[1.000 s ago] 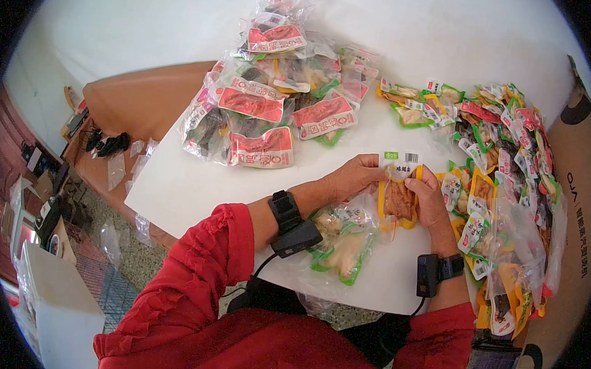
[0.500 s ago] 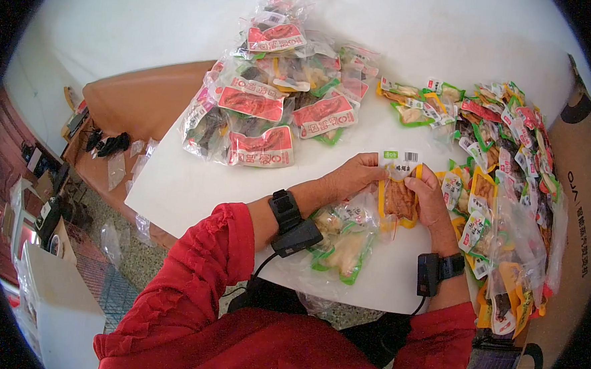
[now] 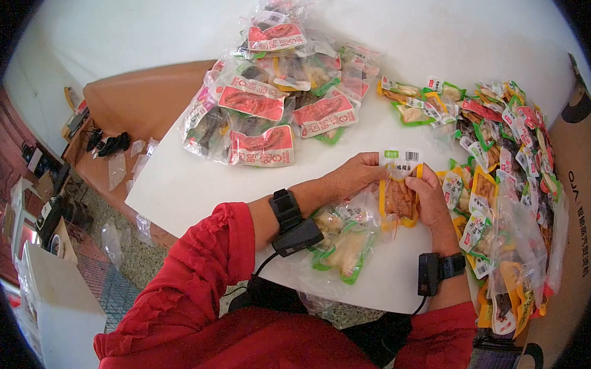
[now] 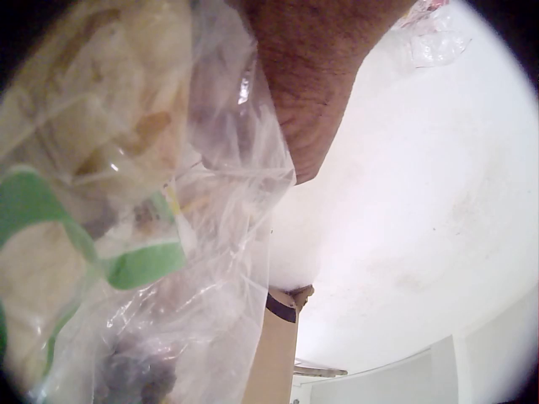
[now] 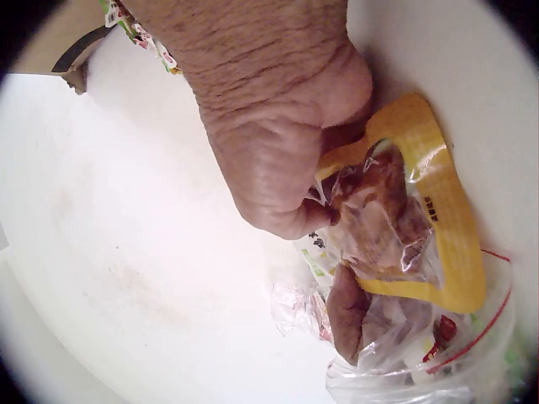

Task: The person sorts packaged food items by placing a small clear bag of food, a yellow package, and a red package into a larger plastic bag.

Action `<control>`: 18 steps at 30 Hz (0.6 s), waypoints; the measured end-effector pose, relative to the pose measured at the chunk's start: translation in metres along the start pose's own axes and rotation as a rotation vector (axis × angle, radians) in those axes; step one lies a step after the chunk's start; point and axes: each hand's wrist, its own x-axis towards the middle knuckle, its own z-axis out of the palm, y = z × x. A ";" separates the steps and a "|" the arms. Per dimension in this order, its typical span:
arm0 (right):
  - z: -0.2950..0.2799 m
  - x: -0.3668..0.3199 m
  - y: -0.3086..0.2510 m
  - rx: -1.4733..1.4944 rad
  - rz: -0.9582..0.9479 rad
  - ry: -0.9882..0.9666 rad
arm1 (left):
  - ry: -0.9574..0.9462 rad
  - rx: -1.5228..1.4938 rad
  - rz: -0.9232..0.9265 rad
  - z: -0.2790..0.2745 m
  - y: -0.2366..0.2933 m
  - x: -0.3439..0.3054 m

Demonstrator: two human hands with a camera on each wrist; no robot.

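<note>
Both hands hold a yellow-edged vacuum food packet (image 3: 400, 198) with brown contents and a white label at its top. My left hand (image 3: 357, 178) pinches its upper left edge. My right hand (image 3: 430, 197) grips its right side, thumb over the front. Below the packet lies a clear zip bag (image 3: 343, 248) holding green-edged packets of pale food. In the right wrist view the bag's red zip line (image 5: 472, 343) runs beside the packet's lower end. The clear plastic (image 4: 227, 185) fills the left of the left wrist view, where the left fingers are hidden.
Filled clear bags with red labels (image 3: 256, 102) are stacked at the back of the white table (image 3: 175, 185). Many loose food packets (image 3: 505, 142) are heaped on the right, beside a cardboard box (image 3: 579, 199). A brown couch (image 3: 147, 90) stands to the left.
Both hands keep their hold on the yellow-edged packet, which shifts only very slightly. The stacks and loose packets stay in place.
</note>
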 end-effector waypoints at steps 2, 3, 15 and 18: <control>0.000 0.000 0.000 -0.001 -0.001 0.004 | 0.005 0.005 -0.008 -0.002 -0.002 0.001; 0.000 0.000 0.001 -0.002 -0.002 0.009 | -0.011 0.013 -0.004 -0.004 -0.003 0.002; -0.002 0.001 0.003 -0.021 0.000 0.001 | 0.004 -0.016 -0.016 -0.004 -0.004 0.003; -0.001 0.000 0.002 -0.018 -0.001 0.002 | -0.009 -0.015 -0.005 -0.004 -0.005 0.003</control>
